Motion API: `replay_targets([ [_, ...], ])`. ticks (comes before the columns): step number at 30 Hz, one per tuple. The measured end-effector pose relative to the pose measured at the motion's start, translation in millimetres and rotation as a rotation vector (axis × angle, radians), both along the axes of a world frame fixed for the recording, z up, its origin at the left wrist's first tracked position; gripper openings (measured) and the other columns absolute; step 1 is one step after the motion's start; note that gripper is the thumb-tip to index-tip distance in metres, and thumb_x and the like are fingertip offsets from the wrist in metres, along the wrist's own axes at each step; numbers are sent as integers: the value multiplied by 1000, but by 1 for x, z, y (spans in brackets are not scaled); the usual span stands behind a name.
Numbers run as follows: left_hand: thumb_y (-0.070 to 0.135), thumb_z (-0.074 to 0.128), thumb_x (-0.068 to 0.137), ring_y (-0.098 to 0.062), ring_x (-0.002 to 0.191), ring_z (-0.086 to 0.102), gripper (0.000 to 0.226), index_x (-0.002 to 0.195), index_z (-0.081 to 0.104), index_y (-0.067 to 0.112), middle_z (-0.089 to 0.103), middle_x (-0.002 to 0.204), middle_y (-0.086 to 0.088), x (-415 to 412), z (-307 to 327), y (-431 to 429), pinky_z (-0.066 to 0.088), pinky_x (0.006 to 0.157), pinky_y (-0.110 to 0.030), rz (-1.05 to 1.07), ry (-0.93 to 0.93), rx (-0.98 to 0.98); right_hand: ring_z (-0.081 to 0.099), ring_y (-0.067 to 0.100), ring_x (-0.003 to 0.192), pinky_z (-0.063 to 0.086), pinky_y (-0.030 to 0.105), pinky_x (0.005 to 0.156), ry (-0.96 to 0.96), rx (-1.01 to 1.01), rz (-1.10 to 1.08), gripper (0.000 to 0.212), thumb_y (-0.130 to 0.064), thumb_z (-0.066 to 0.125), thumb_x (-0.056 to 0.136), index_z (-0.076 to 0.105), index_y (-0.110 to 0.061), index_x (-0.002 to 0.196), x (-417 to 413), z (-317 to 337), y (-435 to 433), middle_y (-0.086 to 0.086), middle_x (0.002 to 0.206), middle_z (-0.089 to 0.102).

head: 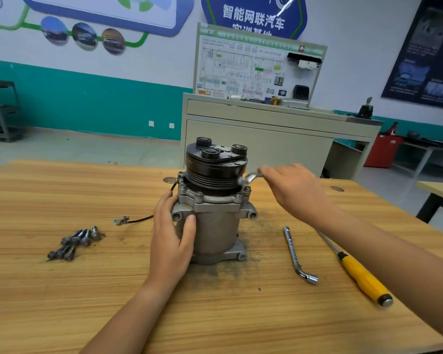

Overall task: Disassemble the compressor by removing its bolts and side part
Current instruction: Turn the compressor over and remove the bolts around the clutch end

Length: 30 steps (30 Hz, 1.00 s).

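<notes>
I judge the compressor [215, 226] heavy and stiff, so my left grip [173, 233] curls around its body on the bench [62, 302], and my right grip [294, 190] holds, I think, a wrench [251, 177].

A yellow-handled screwdriver [361, 277] lies near the right edge of the light wooden bench [241, 328]; beyond its far edge stands a grey cabinet [287, 141] bearing a white wiring-diagram board [246, 70].

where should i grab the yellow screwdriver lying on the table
Grip the screwdriver by its thick yellow handle, from above: it lies flat on the table, handle end nearest you and clear, while the thin shaft passes behind the right forearm.
</notes>
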<state>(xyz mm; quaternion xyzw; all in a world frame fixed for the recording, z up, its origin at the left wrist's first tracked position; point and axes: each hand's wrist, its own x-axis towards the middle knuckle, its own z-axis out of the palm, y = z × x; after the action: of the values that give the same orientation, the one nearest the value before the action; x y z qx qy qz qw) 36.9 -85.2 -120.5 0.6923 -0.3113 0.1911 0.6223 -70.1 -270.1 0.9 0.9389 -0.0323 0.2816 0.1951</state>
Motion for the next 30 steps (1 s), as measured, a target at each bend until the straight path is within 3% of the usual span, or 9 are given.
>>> replay_targets([
  [2, 35, 46, 85, 1, 130, 31, 57, 138, 35, 18, 37, 140, 8, -4, 1, 0, 24, 106, -12, -14, 53, -13, 58, 29, 56, 48, 39, 50, -148, 220, 70, 30, -11, 48, 94, 57, -3, 120, -15, 0, 18, 11, 69, 63],
  [5, 38, 48, 81, 7, 125, 31, 59, 136, 27, 33, 35, 134, 22, -11, 3, 3, 30, 105, -24, -35, 111, -18, 57, 30, 63, 42, 35, 53, 7, 345, 18, 36, -24, 40, 97, 45, -19, 132, -32, 1, 52, 5, 71, 60],
  [8, 40, 49, 79, 1, 132, 26, 63, 136, 20, 39, 24, 135, 33, -21, 5, 8, 24, 111, -32, -43, 69, 28, 54, 30, 72, 33, 32, 54, 115, 216, -72, 35, -29, 32, 98, 34, -28, 133, -36, 4, 71, 1, 74, 54],
  [13, 31, 56, 86, 8, 138, -12, 89, 130, -20, 48, -15, 149, 24, -49, -3, 0, -14, 110, -34, -23, 19, 177, 27, 19, 49, 17, 28, 41, 198, 59, -255, 35, -19, 40, 95, 33, -25, 128, -35, 10, 88, -5, 57, 30],
  [18, 23, 61, 85, 2, 134, -28, 98, 132, -24, 35, -29, 145, 18, -56, -5, -3, -12, 108, -36, 25, -28, 287, 21, 14, 45, 14, 27, 39, 337, -73, -343, 47, -6, 42, 88, 29, -14, 132, -37, 16, 98, -3, 58, 27],
  [22, 24, 62, 84, -6, 137, -27, 99, 132, -25, 30, -30, 145, 14, -55, -4, -4, -13, 108, -38, 34, -26, 323, 58, 20, 69, 18, 26, 38, 406, -220, -261, 55, 2, 39, 87, 20, 3, 139, -32, 18, 108, 5, 83, 56],
  [24, 23, 62, 84, -8, 137, -27, 99, 133, -23, 28, -30, 145, 14, -55, -4, -4, -13, 108, -39, 30, -34, 334, 61, 25, 77, 19, 25, 39, 439, -300, -232, 56, 6, 36, 88, 16, 8, 140, -29, 20, 107, 9, 94, 60],
  [27, 24, 61, 83, -10, 139, -23, 97, 136, -20, 26, -27, 147, 12, -54, -3, -4, -12, 108, -41, 21, -42, 324, 37, 18, 49, 19, 27, 38, 474, -367, -243, 59, 6, 35, 89, 9, 8, 142, -25, 22, 103, 8, 65, 41],
  [30, 25, 59, 81, -6, 139, -21, 94, 137, -17, 28, -24, 148, 13, -53, -3, -4, -11, 108, -43, 11, -44, 307, 24, 17, 43, 17, 26, 37, 454, -420, -243, 59, -8, 37, 94, 7, -1, 145, -25, 21, 91, 1, 58, 26],
])
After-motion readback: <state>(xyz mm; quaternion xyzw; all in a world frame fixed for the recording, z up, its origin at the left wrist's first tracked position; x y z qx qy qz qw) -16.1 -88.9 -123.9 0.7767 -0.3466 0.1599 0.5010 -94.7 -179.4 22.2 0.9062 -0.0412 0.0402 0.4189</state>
